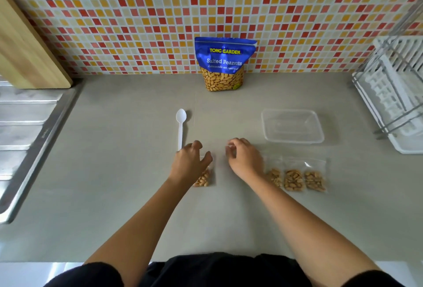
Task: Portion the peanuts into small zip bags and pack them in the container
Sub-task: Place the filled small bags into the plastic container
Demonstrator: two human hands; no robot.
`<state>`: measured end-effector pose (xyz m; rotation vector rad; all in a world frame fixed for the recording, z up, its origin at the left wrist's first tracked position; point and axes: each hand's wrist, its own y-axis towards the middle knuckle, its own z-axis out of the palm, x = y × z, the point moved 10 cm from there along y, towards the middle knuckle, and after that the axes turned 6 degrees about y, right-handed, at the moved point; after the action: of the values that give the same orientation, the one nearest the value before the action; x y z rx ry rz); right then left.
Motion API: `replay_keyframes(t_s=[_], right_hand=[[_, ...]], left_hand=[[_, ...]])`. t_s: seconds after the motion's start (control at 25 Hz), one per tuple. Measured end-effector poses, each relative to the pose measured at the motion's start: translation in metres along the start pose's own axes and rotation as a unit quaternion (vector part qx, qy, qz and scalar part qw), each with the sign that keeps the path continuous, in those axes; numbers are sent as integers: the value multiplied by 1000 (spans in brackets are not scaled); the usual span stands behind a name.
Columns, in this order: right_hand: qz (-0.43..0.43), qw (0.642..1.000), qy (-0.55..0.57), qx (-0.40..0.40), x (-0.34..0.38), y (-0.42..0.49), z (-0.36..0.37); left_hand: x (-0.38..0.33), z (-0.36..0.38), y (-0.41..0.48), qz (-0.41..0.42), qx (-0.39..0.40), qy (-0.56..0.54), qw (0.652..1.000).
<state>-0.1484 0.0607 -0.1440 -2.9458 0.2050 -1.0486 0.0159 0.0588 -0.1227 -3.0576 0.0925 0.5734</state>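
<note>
My left hand (191,163) presses down on the top of a small zip bag (204,178) that holds peanuts, near the middle of the counter. My right hand (243,159) hovers just right of it, fingers curled and apart, with nothing visible in them. Three filled zip bags lie in a row right of my right wrist: one (275,176) partly behind my wrist, a second (294,180) and a third (315,180). A clear plastic container (293,126) stands open behind them. The blue bag of salted peanuts (225,64) stands upright against the tiled wall.
A white plastic spoon (180,126) lies left of centre, its handle end by my left hand. A steel sink drainboard (29,126) and a wooden board (25,53) are at the left. A white dish rack (393,94) is at the right.
</note>
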Motion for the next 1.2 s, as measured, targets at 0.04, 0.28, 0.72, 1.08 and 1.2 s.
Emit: replay_keyframes(t_s=[0.04,0.28,0.72,1.08,1.2], right_hand=[[12,1000,-10,-12,-12,-3,-12],[78,986,-143,46,-79,-20,-37],[36,990,138,-23,-68,-23,-53],[73,888,452,-40,-35,-14,-25],[68,909,408,-52,-32,-13,-27]], left_hand=[[-15,2,7,23,4,-11,1000],[-100,81,19,163,169,5,972],[-81,71,15,30,194,-306,931],[-63,19,21,22,208,-362,908],[-72,10,28,79,170,-263,946]])
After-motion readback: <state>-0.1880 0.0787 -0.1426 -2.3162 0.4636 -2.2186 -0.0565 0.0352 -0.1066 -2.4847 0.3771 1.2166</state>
